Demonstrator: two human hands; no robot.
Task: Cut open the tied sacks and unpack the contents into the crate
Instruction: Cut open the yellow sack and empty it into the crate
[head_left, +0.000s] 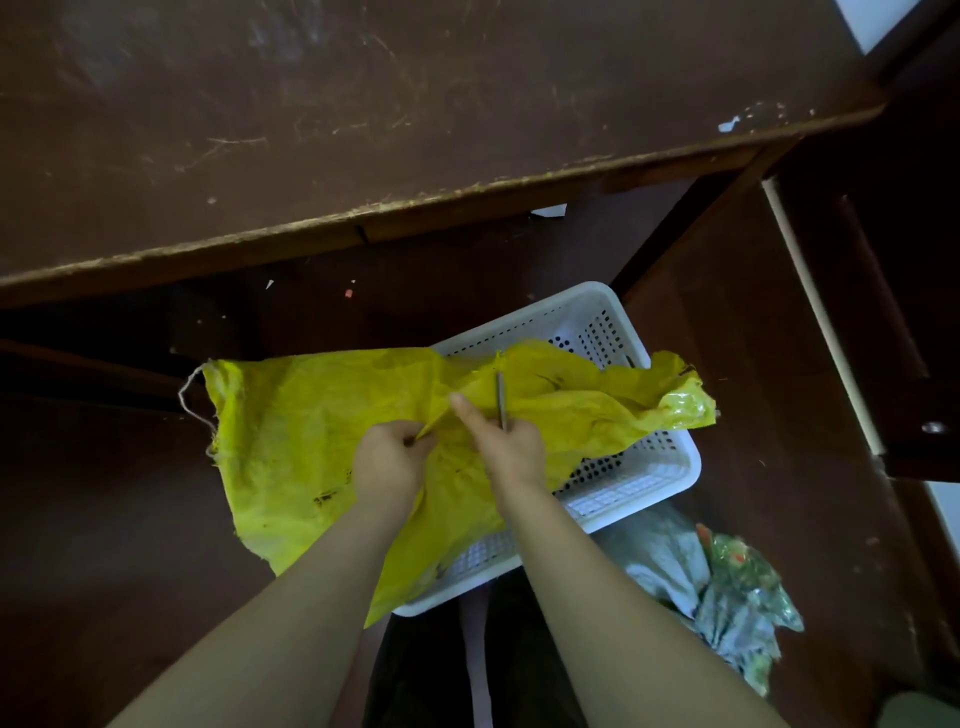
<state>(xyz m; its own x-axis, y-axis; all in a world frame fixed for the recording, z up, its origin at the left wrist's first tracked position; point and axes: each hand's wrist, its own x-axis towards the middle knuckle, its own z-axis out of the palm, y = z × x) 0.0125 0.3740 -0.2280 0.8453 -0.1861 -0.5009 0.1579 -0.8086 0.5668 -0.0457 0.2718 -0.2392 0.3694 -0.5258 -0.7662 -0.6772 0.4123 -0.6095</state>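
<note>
A yellow woven sack (311, 431) lies flat and limp across the floor and over the left part of a white perforated crate (644, 457). A frayed string (189, 395) hangs from its far left corner. My left hand (387, 462) pinches a fold of the sack near its middle. My right hand (506, 441) grips a thin metal blade (501, 397) that points away from me over the sack, with the forefinger stretched out along the cloth. What lies in the crate under the sack is hidden.
A dark scratched wooden table (363, 130) fills the top of the view, its edge just beyond the crate. A crumpled grey and green printed sack (727, 587) lies at the crate's near right. A wooden cabinet with a drawer (857, 312) stands to the right.
</note>
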